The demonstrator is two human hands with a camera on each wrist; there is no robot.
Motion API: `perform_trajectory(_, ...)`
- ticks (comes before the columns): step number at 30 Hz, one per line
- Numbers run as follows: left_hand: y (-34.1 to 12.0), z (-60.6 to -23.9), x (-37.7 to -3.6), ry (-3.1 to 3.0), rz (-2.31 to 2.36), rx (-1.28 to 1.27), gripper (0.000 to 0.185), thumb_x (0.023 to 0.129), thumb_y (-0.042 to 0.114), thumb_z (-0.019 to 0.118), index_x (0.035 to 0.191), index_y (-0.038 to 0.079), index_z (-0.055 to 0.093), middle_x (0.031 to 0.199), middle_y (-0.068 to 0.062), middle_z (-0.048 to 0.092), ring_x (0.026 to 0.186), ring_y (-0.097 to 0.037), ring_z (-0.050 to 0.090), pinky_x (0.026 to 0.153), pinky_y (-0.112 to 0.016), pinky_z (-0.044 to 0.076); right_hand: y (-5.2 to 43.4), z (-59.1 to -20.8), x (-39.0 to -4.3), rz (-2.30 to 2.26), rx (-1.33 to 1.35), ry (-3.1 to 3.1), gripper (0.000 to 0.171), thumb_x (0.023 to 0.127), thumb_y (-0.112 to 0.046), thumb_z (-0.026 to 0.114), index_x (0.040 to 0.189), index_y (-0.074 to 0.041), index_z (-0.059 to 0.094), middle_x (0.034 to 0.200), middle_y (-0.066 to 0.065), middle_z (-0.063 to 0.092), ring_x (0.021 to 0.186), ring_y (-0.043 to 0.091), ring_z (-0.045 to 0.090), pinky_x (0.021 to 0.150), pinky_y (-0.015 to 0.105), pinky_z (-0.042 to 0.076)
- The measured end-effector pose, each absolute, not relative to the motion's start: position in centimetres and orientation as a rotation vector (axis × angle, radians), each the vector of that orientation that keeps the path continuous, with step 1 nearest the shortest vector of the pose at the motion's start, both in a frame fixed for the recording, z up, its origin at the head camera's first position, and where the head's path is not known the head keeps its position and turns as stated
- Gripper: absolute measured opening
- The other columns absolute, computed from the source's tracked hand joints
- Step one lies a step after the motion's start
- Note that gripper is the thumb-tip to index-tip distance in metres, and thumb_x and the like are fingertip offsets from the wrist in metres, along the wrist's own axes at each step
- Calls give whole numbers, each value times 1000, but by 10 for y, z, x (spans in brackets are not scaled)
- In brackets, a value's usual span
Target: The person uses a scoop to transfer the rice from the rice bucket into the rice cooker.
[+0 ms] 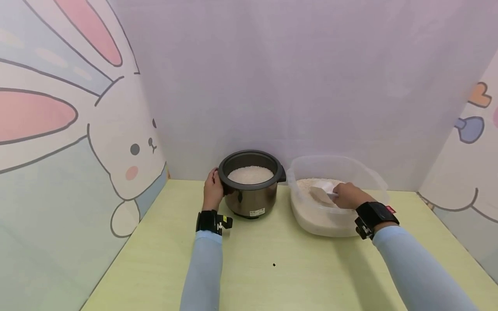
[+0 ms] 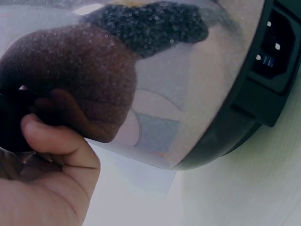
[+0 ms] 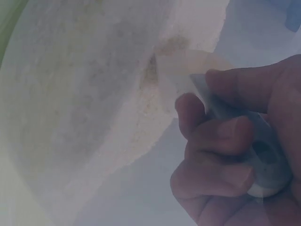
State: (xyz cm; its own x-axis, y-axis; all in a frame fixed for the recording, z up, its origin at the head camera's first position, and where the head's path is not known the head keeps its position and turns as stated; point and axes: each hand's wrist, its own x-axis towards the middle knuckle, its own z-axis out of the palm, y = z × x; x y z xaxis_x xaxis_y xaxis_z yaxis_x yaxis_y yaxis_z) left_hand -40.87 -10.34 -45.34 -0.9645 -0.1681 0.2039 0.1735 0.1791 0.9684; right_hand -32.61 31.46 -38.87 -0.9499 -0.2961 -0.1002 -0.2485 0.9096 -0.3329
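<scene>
A dark metal rice cooker pot [image 1: 250, 190] with white rice [image 1: 250, 174] in it stands on the yellow-green table [image 1: 272, 268]. My left hand [image 1: 213, 188] grips the pot's left side near the rim; in the left wrist view the fingers [image 2: 56, 141] curl against the shiny pot wall [image 2: 188, 94]. To the right stands a clear plastic tub [image 1: 330, 198] holding rice [image 1: 307, 185]. My right hand [image 1: 347, 195] is inside the tub and holds a white scoop [image 1: 322, 192] by its handle [image 3: 235, 117], the scoop's bowl [image 3: 188, 70] lying in the rice [image 3: 84, 103].
Cartoon-printed walls close the table on the left, back and right. A small dark speck [image 1: 274, 264] lies on the table in front. A black power socket [image 2: 277, 42] shows on the pot's base.
</scene>
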Motion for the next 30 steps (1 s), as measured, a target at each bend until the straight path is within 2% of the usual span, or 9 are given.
perform_trajectory(6,-103,-452,-407,-2187,-1870,4,49,114,31,34,155,6,41,157,-17,44,144,-35,41,115,-53,37,314,-389,-328,-487,-433,2896,25,101,-6,52,77,-6,61,64,-2,46,56,13,36,57,31,33)
perform_trajectory(11,-103,-452,-406,-2188,-1868,2,49,114,31,34,155,6,41,157,-17,44,144,-34,41,115,-53,36,314,-391,-327,-482,-464,2898,35,102,-9,56,68,-12,52,61,-4,38,56,12,33,59,31,32)
perform_trajectory(13,-102,-452,-406,-2187,-1867,1,49,114,31,35,155,5,42,157,-17,45,144,-34,41,115,-53,36,315,-391,-327,-464,-490,2902,32,102,-11,60,70,-9,58,64,-4,49,58,11,41,60,32,38)
perform_trajectory(15,-102,-451,-405,-2183,-1872,1,49,114,31,35,155,5,42,156,-17,45,144,-34,41,115,-53,36,315,-391,-327,-439,-508,2899,23,100,-13,64,80,-3,70,74,2,63,64,15,53,64,36,47)
perform_trajectory(17,-103,-451,-405,-2183,-1881,8,49,114,32,35,155,6,42,157,-17,45,143,-35,42,114,-54,38,315,-391,-328,-415,-532,2894,19,98,-15,67,100,2,76,94,12,73,79,24,66,74,44,55)
perform_trajectory(18,-103,-450,-405,-2184,-1884,11,49,114,32,35,155,6,42,157,-17,45,143,-35,42,113,-54,38,315,-390,-329,-403,-545,2894,23,98,-16,69,107,3,76,102,17,74,87,29,69,79,47,56)
perform_trajectory(22,-103,-450,-404,-2190,-1881,11,49,114,32,34,155,6,41,157,-17,44,143,-35,42,113,-55,39,314,-389,-328,-415,-587,2874,28,97,-19,70,112,4,76,112,23,73,100,40,69,86,53,56)
perform_trajectory(26,-103,-450,-404,-2197,-1881,14,49,114,32,34,156,7,41,157,-17,44,143,-35,42,112,-55,40,315,-389,-328,-447,-609,2853,26,98,-21,70,109,0,78,111,21,74,96,34,71,82,48,57)
perform_trajectory(30,-103,-451,-405,-2199,-1873,11,49,114,32,34,155,7,41,157,-17,44,142,-35,43,111,-55,41,317,-390,-330,-498,-629,2827,23,99,-23,69,107,-4,80,110,15,75,86,19,70,75,38,55)
